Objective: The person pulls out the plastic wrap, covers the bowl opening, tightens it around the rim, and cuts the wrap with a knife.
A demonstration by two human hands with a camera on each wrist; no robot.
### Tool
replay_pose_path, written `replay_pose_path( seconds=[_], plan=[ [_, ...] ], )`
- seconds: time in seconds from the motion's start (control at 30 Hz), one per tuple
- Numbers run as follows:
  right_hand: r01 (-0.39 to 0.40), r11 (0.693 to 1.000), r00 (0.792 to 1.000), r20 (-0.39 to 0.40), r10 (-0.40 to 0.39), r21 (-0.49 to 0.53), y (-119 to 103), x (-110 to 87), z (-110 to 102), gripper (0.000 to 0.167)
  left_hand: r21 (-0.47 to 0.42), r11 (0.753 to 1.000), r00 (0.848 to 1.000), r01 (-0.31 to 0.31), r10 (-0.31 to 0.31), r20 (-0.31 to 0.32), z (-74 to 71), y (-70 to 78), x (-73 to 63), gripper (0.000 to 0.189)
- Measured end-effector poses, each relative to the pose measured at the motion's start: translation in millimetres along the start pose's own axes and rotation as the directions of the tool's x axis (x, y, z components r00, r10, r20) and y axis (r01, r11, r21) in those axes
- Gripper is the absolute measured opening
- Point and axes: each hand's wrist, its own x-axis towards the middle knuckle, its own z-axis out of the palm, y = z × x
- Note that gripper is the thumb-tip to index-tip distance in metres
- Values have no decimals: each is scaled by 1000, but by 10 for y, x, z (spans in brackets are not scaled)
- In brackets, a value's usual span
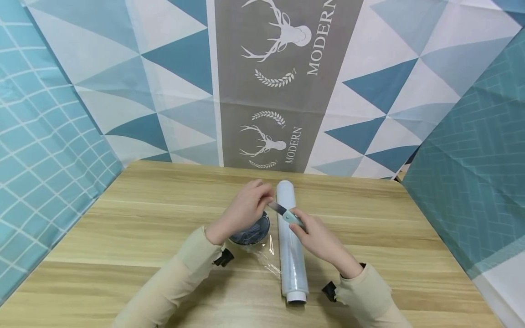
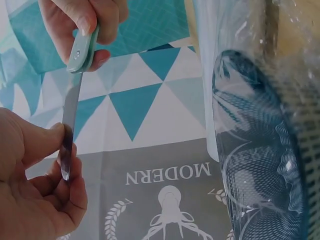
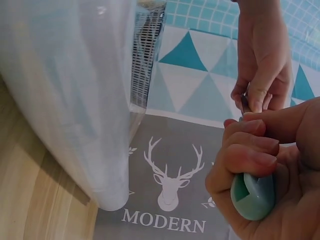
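A folding knife with a mint-green handle (image 1: 293,219) is held above the cling film roll (image 1: 293,259), its blade (image 2: 71,107) out of the handle. My right hand (image 1: 320,237) grips the handle, whose butt shows under the curled fingers in the right wrist view. Thumb and fingers of my left hand (image 1: 248,205) pinch the blade near its tip. Below the left hand sits a dark blue patterned bowl (image 2: 260,150), partly hidden by that hand in the head view. Clear film (image 1: 268,262) stretches over the bowl and runs to the roll.
The wood-grain table (image 1: 164,218) extends to both sides of the bowl and roll. Behind it hangs a patterned cloth (image 1: 262,100) with deer heads, and tiled-pattern sheets (image 1: 45,136) border the sides. Dark wrist camera mounts (image 1: 223,258) protrude near both cuffs.
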Motion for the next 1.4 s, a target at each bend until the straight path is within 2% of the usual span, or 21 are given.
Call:
replay_pose_path(
  seconds=[0.17, 0.3, 0.4, 0.5, 0.6, 0.7, 0.83, 0.93, 1.0, 1.13, 1.17, 1.23, 1.27, 1.3, 1.33, 1.37, 1.4],
  plan=[
    [-30, 999, 1000, 9, 29, 21, -1, 49, -30, 18, -25, 997, 997, 68, -67, 42, -41, -38, 117, 2],
    [-46, 998, 999, 6, 46, 49, 19, 123, -61, 15, -31, 988, 988, 151, -150, 49, -81, -75, 233, 10],
    [-83, 995, 997, 0, 83, 60, 30, 180, -80, 18, -19, 972, 972, 235, -234, 25, -102, -120, 289, 12],
    [-135, 988, 991, -9, 136, 80, 49, 246, -86, 28, 16, 946, 945, 324, -324, 36, -108, -199, 320, 10],
    [-193, 974, 981, -11, 195, 119, 59, 324, -74, 39, 74, 914, 909, 398, -404, 99, -111, -299, 342, 13],
    [-238, 962, 970, -12, 242, 137, 61, 404, -50, 45, 116, 881, 864, 458, -472, 175, -103, -403, 379, 27],
    [-262, 958, 963, -41, 268, 113, 60, 512, -6, 40, 112, 860, 816, 498, -508, 276, -46, -517, 452, 40],
    [-245, 966, 966, -67, 251, 80, 61, 590, 40, 33, 83, 841, 782, 535, -530, 329, 26, -586, 482, 36],
    [-229, 972, 969, -83, 233, 58, 59, 638, 74, 30, 63, 817, 753, 573, -556, 352, 83, -627, 485, 31],
    [-205, 979, 971, -125, 204, 5, 56, 703, 123, 28, -27, 747, 690, 664, -599, 406, 189, -665, 460, 24],
    [-198, 980, 971, -136, 195, -9, 57, 713, 132, 28, -40, 727, 670, 686, -609, 424, 220, -676, 459, 24],
    [-182, 982, 972, -156, 173, -48, 58, 723, 147, 27, -64, 677, 621, 733, -628, 470, 267, -675, 465, 22],
    [-175, 982, 973, -162, 162, -68, 58, 726, 154, 27, -55, 658, 594, 751, -637, 491, 291, -678, 473, 20],
    [-164, 982, 975, -169, 147, -90, 58, 727, 162, 28, -42, 649, 575, 760, -640, 510, 332, -709, 480, 19],
    [-157, 983, 975, -172, 138, -99, 55, 729, 169, 29, -28, 654, 569, 756, -636, 522, 364, -723, 481, 18],
    [-155, 983, 976, -173, 136, -100, 53, 729, 176, 31, -13, 655, 557, 756, -633, 538, 463, -825, 485, 17],
    [-152, 983, 976, -174, 132, -103, 48, 727, 183, 32, -23, 671, 569, 741, -609, 552, 584, -961, 479, 17]
  ],
)
